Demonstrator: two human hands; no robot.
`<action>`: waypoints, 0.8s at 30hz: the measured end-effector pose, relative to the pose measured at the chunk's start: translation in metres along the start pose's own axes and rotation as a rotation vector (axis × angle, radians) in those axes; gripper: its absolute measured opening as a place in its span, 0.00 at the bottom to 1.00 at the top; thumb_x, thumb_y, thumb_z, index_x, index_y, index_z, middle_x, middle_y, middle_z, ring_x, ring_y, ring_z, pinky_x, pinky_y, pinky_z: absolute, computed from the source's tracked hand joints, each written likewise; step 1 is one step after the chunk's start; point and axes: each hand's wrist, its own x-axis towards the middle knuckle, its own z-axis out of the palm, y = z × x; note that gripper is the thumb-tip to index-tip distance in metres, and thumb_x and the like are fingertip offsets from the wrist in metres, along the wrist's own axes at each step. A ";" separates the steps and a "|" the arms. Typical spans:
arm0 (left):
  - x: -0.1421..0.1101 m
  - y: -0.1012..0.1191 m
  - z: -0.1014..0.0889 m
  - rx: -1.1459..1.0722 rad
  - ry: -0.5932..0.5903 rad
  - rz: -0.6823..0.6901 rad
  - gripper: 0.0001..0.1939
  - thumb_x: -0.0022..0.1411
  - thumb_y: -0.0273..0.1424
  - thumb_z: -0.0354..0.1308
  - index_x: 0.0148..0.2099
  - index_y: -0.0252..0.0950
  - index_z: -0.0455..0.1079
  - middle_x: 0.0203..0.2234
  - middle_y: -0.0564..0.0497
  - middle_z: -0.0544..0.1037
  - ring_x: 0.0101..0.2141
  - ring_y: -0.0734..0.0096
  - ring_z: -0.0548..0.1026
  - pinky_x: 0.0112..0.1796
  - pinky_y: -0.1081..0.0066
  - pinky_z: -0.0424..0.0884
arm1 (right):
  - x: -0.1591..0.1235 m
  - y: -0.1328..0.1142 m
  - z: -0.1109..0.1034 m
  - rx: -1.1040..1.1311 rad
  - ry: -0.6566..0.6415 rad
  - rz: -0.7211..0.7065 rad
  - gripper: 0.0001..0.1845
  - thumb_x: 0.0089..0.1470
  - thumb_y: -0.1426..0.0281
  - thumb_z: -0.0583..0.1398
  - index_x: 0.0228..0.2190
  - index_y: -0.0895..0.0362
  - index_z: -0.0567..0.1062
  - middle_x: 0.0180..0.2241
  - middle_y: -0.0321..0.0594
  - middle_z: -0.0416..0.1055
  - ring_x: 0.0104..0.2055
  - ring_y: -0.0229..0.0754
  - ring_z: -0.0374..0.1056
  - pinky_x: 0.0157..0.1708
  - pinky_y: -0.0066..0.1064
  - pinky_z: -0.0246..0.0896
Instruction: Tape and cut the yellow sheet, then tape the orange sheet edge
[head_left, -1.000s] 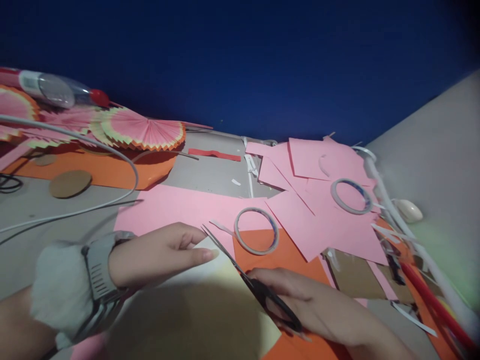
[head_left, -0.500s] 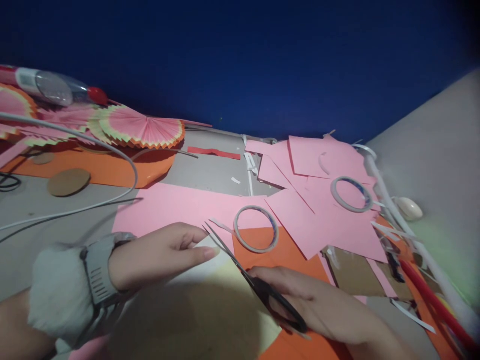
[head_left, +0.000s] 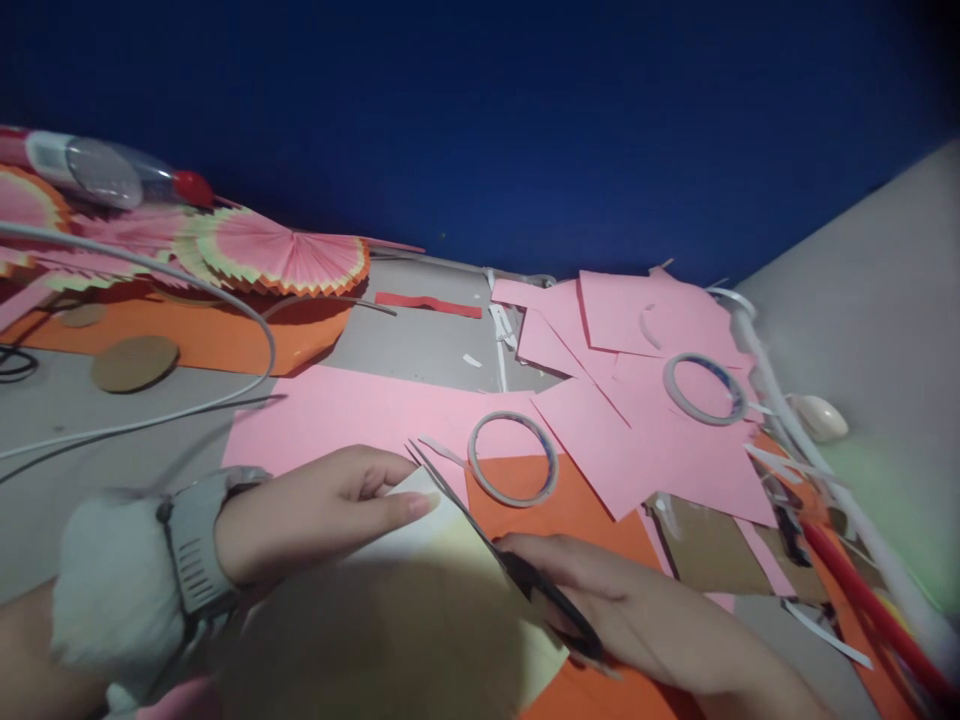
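Observation:
My left hand [head_left: 322, 510], with a grey watch on the wrist, pinches the far edge of a pale yellow sheet of paper [head_left: 420, 600] between thumb and fingers. My right hand [head_left: 637, 625] is closed round the black handles of a pair of scissors [head_left: 510, 560]. The blades run along the sheet's right edge and point up-left, their tips close to my left fingertips. An orange sheet [head_left: 570, 510] lies under the yellow one.
A tape ring [head_left: 514, 458] lies just beyond the scissor tips and a second ring [head_left: 703, 388] on the pink sheets [head_left: 637, 420] at right. Pleated paper fans [head_left: 277, 258], a bottle [head_left: 105, 170], a white cable [head_left: 187, 290] and cardboard discs [head_left: 135, 362] lie at left. Red sticks [head_left: 870, 590] lie at right.
The scissor blades have come together along the yellow sheet's edge, and my right hand has edged slightly up-left. My left hand keeps its pinch in the same place.

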 end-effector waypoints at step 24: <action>0.001 0.002 0.000 -0.020 0.015 -0.016 0.21 0.60 0.47 0.48 0.29 0.33 0.56 0.22 0.57 0.50 0.23 0.80 0.50 0.21 0.79 0.49 | -0.001 -0.008 0.002 -0.030 0.043 0.091 0.14 0.60 0.62 0.46 0.38 0.58 0.64 0.26 0.33 0.54 0.24 0.29 0.50 0.25 0.20 0.49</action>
